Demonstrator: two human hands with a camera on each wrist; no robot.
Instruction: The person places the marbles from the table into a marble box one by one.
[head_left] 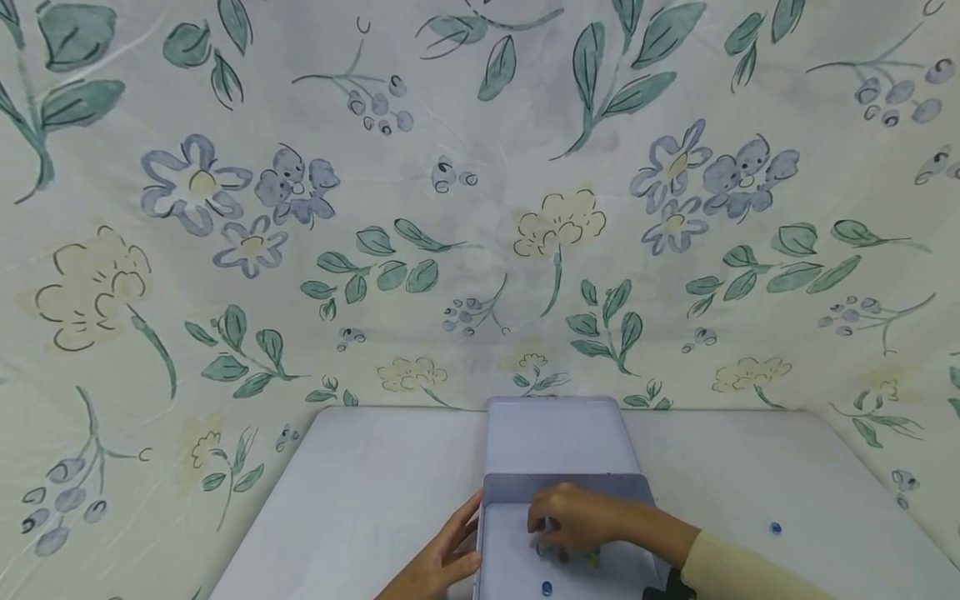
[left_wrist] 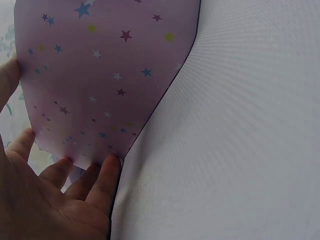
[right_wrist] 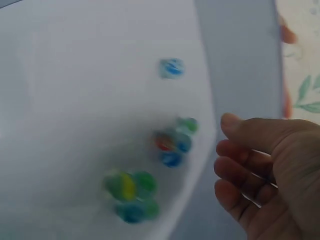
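Observation:
An open pale lilac box (head_left: 491, 542) has its flap (head_left: 555, 437) laid back behind it. My left hand (head_left: 446, 554) touches the left side wall with extended fingers; in the left wrist view the fingertips rest along the edge of a star-patterned pink panel (left_wrist: 100, 75). Inside the box my right hand (head_left: 573, 517) hovers close over several glass marbles, its fingers loosely curled. The right wrist view has nothing between thumb and fingers. There a blue marble (right_wrist: 172, 67) lies apart from one group with a red-orange marble (right_wrist: 164, 142) and another with a green-yellow marble (right_wrist: 121, 186).
Right of the box, a single blue marble (head_left: 776, 528) lies on the white table (head_left: 720, 475). Floral cloth (head_left: 480, 208) covers the background behind and beside the table. A black strap (head_left: 670, 587) sits around the right wrist, below a pale yellow sleeve (head_left: 738, 567).

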